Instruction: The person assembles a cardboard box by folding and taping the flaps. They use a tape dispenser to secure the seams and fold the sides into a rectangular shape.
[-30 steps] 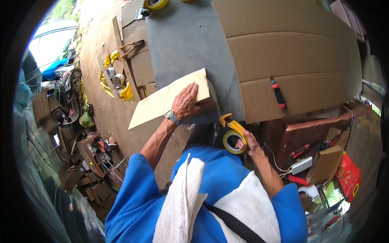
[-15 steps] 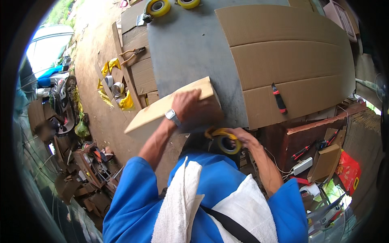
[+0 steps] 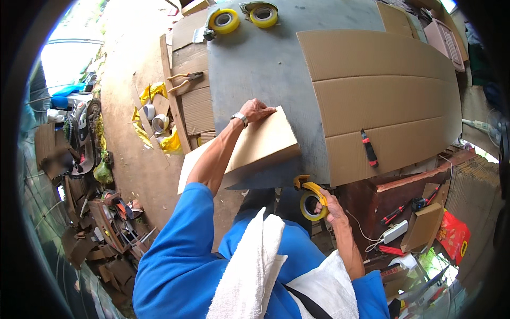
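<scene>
A closed cardboard box (image 3: 264,137) lies slantwise across the near left edge of the grey worktable (image 3: 255,69), its left end jutting out past the edge. My left hand (image 3: 257,110) grips its far edge near the right corner, fingers closed over the cardboard. In my right hand (image 3: 333,208) is a yellow tape dispenser (image 3: 312,198) with a roll of tape, held just off the table's near edge, apart from the box. My right fingers are wrapped round its frame.
A flat cardboard sheet (image 3: 382,101) covers the table's right side, with a red-and-black utility knife (image 3: 368,148) on it. Two more tape dispensers (image 3: 224,21) stand at the far end. Pliers (image 3: 186,80) rest on cardboard at the left. Tape rolls (image 3: 159,123) lie lower down.
My left hand has slid from the box's top to its far edge, and the box has turned and tipped. The tape dispenser has moved slightly right, away from the box. The view has shifted.
</scene>
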`<action>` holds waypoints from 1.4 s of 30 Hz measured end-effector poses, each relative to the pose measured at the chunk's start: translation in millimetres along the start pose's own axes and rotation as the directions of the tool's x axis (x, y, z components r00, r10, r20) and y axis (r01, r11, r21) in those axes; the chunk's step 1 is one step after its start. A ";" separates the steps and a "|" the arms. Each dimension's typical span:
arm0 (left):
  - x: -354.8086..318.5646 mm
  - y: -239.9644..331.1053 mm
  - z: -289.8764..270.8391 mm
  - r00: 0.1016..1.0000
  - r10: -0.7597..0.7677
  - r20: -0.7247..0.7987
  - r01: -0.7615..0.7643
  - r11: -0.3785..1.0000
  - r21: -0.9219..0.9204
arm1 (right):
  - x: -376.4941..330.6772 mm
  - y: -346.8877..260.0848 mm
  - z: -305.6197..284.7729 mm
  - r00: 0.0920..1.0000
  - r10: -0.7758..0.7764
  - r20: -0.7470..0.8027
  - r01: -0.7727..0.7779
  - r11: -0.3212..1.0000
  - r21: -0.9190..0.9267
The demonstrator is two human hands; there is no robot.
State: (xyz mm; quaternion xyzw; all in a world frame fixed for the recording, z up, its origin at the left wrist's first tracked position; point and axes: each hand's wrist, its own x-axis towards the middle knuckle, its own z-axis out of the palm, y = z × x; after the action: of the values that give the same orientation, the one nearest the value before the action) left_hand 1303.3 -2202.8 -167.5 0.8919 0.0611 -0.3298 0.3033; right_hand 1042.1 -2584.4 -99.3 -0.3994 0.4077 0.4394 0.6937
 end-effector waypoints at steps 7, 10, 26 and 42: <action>-122.6 60.7 44.1 0.862 0.507 0.021 -0.496 0.832 0.251 | -5.7 4.5 -3.9 0.998 -0.055 -0.001 0.055 0.998 0.032; -162.3 68.1 34.8 0.870 0.467 -0.161 -0.394 0.852 0.345 | -7.9 -4.3 -6.0 0.970 -0.242 0.011 0.242 0.970 -0.035; -199.7 132.4 14.0 0.937 0.172 0.305 0.282 0.146 -0.948 | -75.8 -140.6 61.4 0.680 -0.470 0.564 0.734 0.430 -0.526; -47.4 30.4 37.0 0.981 -0.106 -0.165 0.114 0.993 0.039 | 97.9 -261.8 54.3 0.917 -0.014 0.398 0.214 0.859 -0.464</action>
State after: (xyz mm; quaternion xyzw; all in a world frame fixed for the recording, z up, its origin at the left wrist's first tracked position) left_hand 1255.5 -2244.5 -144.7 0.9182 0.1267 -0.2736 0.2569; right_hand 1326.1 -2584.3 -118.8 -0.4957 0.1127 0.5559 0.6577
